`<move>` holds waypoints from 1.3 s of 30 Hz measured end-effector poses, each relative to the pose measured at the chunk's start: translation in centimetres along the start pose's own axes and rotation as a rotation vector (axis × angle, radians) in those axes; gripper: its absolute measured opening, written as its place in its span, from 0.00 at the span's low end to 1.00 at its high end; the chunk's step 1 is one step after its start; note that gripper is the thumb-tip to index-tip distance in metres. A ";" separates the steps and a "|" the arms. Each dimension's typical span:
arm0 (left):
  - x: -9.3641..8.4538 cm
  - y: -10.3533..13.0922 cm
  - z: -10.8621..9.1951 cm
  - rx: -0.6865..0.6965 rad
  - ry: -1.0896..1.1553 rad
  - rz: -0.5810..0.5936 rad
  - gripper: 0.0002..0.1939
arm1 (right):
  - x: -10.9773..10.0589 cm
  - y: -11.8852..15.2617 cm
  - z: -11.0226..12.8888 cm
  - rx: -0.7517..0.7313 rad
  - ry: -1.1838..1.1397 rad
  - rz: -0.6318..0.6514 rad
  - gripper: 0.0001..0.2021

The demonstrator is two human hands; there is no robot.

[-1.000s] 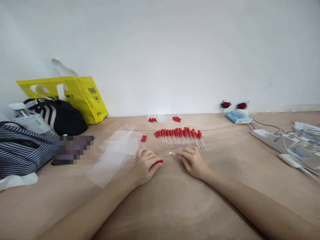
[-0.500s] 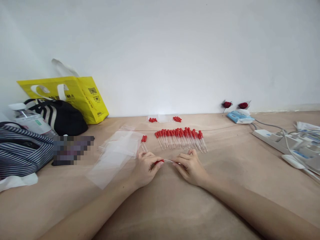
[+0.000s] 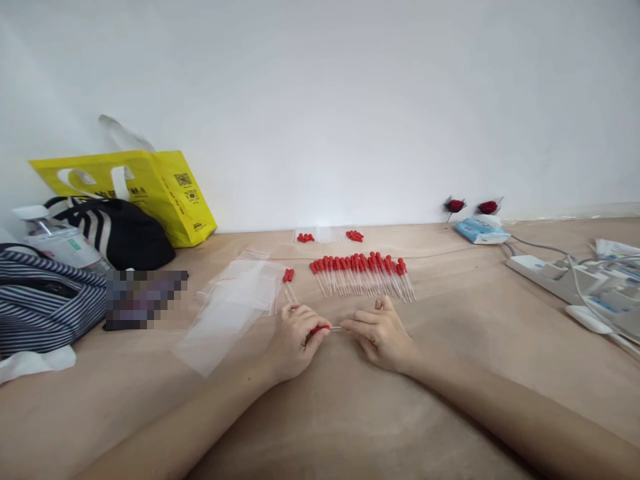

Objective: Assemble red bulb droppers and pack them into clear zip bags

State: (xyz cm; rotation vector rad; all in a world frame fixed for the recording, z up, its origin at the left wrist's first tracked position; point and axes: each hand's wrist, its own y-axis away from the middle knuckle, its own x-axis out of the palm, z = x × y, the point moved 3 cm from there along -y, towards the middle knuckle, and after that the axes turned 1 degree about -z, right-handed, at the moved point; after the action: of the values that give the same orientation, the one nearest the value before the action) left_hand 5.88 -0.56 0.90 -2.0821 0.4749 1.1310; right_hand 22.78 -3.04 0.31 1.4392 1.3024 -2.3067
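Observation:
Pinched in my left hand (image 3: pixel 296 337) is a red rubber bulb (image 3: pixel 320 329). A thin clear glass tube (image 3: pixel 336 329) sticks out of the bulb toward the right, and the fingers of my right hand (image 3: pixel 383 337) are closed on its far part. Beyond the hands lies a row of several red-capped droppers (image 3: pixel 363 273), their clear tubes pointing toward me. Two more red-capped droppers (image 3: pixel 289 275) lie just past my left hand, beside overlapping clear plastic bags (image 3: pixel 230 307).
Small groups of loose red bulbs (image 3: pixel 355 236) lie near the wall. At left stand a yellow bag (image 3: pixel 185 200), a black bag (image 3: pixel 130 233), a bottle and a striped pouch (image 3: pixel 55 300). At right are a tissue pack (image 3: pixel 481 231) and a power strip (image 3: pixel 545 273) with cables.
My right hand's fingers have shifted slightly left along the tube, closer to the red bulb, and less of the tube shows. My left hand keeps its pinch.

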 end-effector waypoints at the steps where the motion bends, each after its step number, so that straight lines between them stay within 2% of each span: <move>1: 0.0 0.0 -0.1 0.014 -0.005 -0.010 0.08 | 0.0 0.0 0.1 0.010 -0.003 -0.004 0.12; 8: 0.1 0.1 -0.1 0.087 0.001 0.002 0.06 | 0.4 0.0 0.8 0.129 -0.070 0.038 0.11; 20: -0.4 -0.3 -0.3 0.067 -0.042 0.045 0.08 | 0.4 -0.5 0.6 0.123 -0.062 0.112 0.12; 24: -1.0 -0.5 0.2 0.066 -0.110 0.017 0.08 | -0.2 -0.5 0.1 0.140 -0.020 0.101 0.11; 29: -1.3 -0.5 0.6 0.090 -0.161 0.002 0.08 | -0.2 -0.3 0.2 0.124 0.008 0.156 0.09; 31: -1.9 -0.6 1.3 0.028 -0.188 -0.070 0.11 | 0.0 -0.5 -0.1 0.187 -0.003 0.151 0.08; 34: -3.2 -0.5 3.5 -0.212 -0.232 -0.159 0.12 | 0.7 -1.7 -1.5 0.401 -0.068 0.107 0.08; 37: -3.9 -0.1 5.6 -0.447 -0.268 -0.101 0.08 | 1.9 -3.9 -3.1 0.614 -0.085 0.050 0.11; 39: -4.0 0.0 6.2 -0.494 -0.290 -0.048 0.06 | 2.9 -5.7 -3.6 0.699 -0.017 0.031 0.12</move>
State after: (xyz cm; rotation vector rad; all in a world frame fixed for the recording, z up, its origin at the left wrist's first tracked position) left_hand 0.06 3.91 1.96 -2.2622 -0.0013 1.6140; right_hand 20.77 3.99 0.80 1.5647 0.4527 -2.8914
